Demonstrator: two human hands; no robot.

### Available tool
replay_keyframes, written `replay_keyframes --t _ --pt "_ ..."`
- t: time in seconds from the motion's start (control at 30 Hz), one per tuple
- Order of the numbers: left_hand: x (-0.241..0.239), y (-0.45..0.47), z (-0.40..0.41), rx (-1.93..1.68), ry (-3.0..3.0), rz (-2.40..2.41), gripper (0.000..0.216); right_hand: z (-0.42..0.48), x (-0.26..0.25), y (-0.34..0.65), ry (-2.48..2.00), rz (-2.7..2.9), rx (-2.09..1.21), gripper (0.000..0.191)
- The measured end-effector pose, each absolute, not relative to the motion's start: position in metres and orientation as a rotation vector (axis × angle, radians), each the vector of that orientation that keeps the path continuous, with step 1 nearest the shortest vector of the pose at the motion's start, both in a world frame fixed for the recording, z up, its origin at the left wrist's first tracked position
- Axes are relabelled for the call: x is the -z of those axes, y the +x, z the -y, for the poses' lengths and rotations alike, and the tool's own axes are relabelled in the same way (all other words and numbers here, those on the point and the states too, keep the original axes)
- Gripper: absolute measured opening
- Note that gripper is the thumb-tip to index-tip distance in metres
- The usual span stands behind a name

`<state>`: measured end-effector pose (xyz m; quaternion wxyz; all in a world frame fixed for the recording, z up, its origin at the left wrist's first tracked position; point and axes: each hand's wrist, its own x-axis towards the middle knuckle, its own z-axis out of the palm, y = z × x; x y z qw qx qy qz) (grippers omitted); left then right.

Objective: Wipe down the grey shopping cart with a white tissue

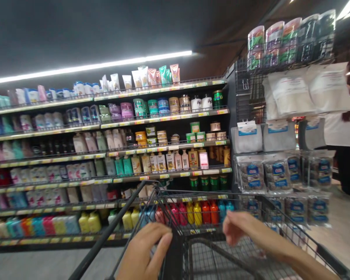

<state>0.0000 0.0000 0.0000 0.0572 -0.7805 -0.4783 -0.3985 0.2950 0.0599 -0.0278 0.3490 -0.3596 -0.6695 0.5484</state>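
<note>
A wire shopping cart (151,194) stands in front of me, facing a supermarket shelf. My left hand (144,252) is at the near end of the cart. Its fingers are together and curved, and with the thumb below they close on the edge of the black upright flap (175,252). My right hand (239,229) hovers over the cart's basket, a little to the right of the flap. Its fingers look loosely bent but are smeared by motion, and I see nothing in them. My right forearm (291,256) reaches in from the lower right.
Long shelves (163,116) of bottles, jars and pouches fill the left and middle. Coloured bottles (198,212) line the low shelf beyond the cart. A wire end rack (280,171) hung with bagged goods stands at the right. A person (347,155) stands behind it on the tiled floor.
</note>
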Motion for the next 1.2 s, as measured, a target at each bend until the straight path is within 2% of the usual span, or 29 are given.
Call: replay_keyframes --t 0.17,0.3,0.53,1.03,1.13,1.2 --pt "-0.062 0.06 -0.042 1.805 -2.694 1.634 0.078 -0.09 -0.066 0.238 -0.544 1.565 -1.501 0.067" --pt "-0.102 0.075 -0.064 2.089 -2.665 1.48 0.081 -0.093 -0.112 0.222 -0.393 1.683 -1.457 0.072" --pt "-0.151 0.084 -0.066 2.19 -2.802 1.289 0.079 -0.084 -0.163 0.215 -0.334 1.804 -1.364 0.077" --pt "-0.171 0.085 -0.085 2.054 -2.977 1.619 0.076 -0.104 -0.17 0.232 -0.488 1.839 -1.408 0.072" --pt "-0.154 0.087 -0.088 1.945 -2.885 1.632 0.071 -0.112 -0.154 0.236 -0.55 1.801 -1.355 0.072" --pt "-0.129 0.088 -0.094 1.774 -2.76 1.652 0.06 -0.124 -0.124 0.237 -0.659 1.763 -1.273 0.072"
